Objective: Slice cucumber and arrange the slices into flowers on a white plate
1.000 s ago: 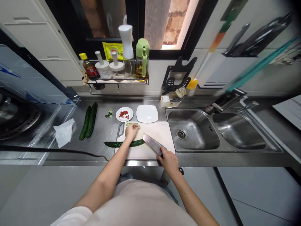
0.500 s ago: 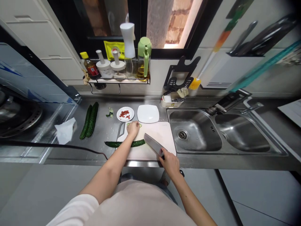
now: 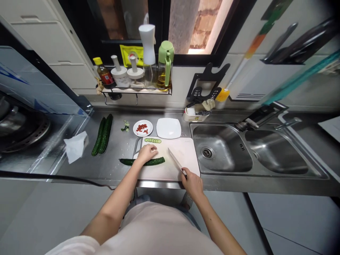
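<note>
A white cutting board [image 3: 186, 152] lies on the steel counter. Across its left part rests a dark green cucumber [image 3: 157, 161], whose left end reaches past the board. My left hand [image 3: 147, 153] is over the cucumber, its fingers curved and partly apart, with nothing seen between them. My right hand [image 3: 193, 181] grips the handle of a knife [image 3: 175, 158], whose blade points up and left over the board, apart from the cucumber. A row of cucumber slices [image 3: 153, 140] lies at the board's upper left.
Behind the board are a plate of red pieces [image 3: 142, 128] and a white square plate [image 3: 168, 128]. Two cucumbers [image 3: 102, 134] and a crumpled tissue [image 3: 75, 147] lie left. The double sink [image 3: 223, 148] is right. A condiment rack [image 3: 138, 91] hangs above.
My left hand has moved back from the slices toward the cucumber, uncovering the row. The knife blade has turned more edge-on to the view in my right hand.
</note>
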Available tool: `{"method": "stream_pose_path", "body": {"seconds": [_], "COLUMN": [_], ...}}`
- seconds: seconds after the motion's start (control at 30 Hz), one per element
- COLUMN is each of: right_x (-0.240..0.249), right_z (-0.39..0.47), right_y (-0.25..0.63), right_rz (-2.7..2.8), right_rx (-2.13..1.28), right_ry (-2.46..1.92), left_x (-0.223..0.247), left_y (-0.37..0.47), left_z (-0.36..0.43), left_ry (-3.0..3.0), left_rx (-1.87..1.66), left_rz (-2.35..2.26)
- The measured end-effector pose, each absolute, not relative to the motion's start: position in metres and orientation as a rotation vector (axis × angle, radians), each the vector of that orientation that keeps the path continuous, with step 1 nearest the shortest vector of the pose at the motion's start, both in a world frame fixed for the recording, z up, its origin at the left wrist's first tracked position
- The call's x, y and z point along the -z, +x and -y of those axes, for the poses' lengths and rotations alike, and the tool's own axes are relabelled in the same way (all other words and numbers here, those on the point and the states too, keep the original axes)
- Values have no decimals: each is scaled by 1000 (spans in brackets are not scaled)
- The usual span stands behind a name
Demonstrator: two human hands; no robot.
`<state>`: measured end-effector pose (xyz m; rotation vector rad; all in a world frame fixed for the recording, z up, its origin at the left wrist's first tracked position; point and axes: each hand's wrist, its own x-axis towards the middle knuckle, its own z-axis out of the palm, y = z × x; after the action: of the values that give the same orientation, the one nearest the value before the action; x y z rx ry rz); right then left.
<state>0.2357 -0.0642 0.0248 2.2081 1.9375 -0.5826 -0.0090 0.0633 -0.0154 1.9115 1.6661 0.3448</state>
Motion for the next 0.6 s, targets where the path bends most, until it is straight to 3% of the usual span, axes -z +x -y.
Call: {"method": "stream_pose_path", "body": {"seconds": [0.33, 0.6], "right_x": [-21, -13], "right_z": [48, 38], "right_y": [230, 231], "right_rz": [-1865, -1874], "right_rx": [666, 671], "right_ry": [2171, 2165], "left_x": [-2, 6], "left_y": [-37, -50], "left_z": [-16, -7], "left_ry": [2076, 2051], "left_rx": [-33, -163], "left_rz": [-1571, -1558]}}
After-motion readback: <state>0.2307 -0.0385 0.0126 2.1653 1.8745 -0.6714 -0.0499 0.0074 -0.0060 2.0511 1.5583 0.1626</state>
